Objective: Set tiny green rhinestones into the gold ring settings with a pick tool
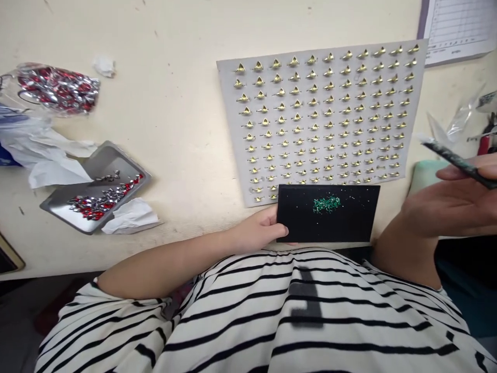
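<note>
My left hand grips the left edge of a flat black board, thumb on top. Green sparkling stones lie in a small heap on the board, with a few specks scattered around. Off to the right, my right hand is closed around a dark, speckled pen-like stick with a pale tip pointing up and left. Beyond the board lies a grey sheet carrying rows of small gold-coloured pieces; the board overlaps its near edge.
At left, a metal tray holds red and silver pieces, with crumpled tissue beside it. A plastic bag of red and silver pieces lies farther back. A printed form sits at the upper right, near red-handled pliers.
</note>
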`<state>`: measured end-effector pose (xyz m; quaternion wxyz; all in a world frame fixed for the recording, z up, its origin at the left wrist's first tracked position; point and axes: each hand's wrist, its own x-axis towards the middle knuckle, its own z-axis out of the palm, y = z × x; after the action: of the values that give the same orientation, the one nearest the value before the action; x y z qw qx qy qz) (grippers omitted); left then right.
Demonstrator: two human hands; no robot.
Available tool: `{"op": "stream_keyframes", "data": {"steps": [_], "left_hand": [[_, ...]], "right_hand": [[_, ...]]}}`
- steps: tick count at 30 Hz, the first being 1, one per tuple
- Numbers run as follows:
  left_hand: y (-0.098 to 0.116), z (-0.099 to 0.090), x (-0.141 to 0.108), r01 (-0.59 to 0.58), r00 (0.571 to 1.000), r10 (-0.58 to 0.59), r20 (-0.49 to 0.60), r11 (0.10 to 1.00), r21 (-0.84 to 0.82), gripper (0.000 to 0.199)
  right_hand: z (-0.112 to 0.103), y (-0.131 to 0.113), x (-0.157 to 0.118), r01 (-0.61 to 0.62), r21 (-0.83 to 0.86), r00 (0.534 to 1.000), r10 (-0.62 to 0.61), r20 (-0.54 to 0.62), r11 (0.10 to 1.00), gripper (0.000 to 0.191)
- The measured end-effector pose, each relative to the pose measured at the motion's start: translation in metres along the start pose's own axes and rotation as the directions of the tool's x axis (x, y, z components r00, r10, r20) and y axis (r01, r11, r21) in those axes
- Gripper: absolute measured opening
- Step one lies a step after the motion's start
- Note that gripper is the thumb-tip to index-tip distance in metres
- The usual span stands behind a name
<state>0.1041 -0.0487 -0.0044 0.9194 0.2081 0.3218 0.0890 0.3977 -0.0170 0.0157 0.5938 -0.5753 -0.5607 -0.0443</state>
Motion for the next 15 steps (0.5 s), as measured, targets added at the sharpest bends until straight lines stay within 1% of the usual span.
{"op": "stream_keyframes", "data": {"steps": [2,3,6,9,11,15], "left_hand": [[0.001,0.001,-0.001,0.016,1.000,-0.016,-0.010,0.999,-0.030,0.033],[0.001,0.002,-0.002,0.024,1.000,-0.025,-0.016,0.999,-0.043,0.032],[0.001,0.002,-0.005,0.048,0.998,-0.051,-0.048,0.997,-0.056,0.029],[0.003,0.000,-0.008,0.080,0.994,-0.083,-0.077,0.996,-0.050,0.016],[0.005,-0.001,-0.009,0.102,0.991,-0.106,-0.080,0.994,-0.047,0.014],[0.006,-0.003,-0.009,0.128,0.989,-0.132,-0.066,0.990,-0.064,0.016]], "right_hand": [[0.005,-0.007,-0.001,0.100,0.143,0.993,-0.108,0.045,0.985,0.039],[0.008,-0.011,-0.003,0.112,0.177,0.990,-0.126,0.069,0.978,0.033],[0.017,-0.022,-0.010,0.041,0.221,0.985,-0.076,0.153,0.974,0.022],[0.025,-0.032,-0.017,-0.021,0.257,0.974,-0.038,0.223,0.966,0.021],[0.030,-0.037,-0.020,-0.033,0.252,0.974,-0.026,0.227,0.967,0.022],[0.037,-0.042,-0.023,-0.024,0.245,0.977,-0.029,0.210,0.969,0.024]]}}
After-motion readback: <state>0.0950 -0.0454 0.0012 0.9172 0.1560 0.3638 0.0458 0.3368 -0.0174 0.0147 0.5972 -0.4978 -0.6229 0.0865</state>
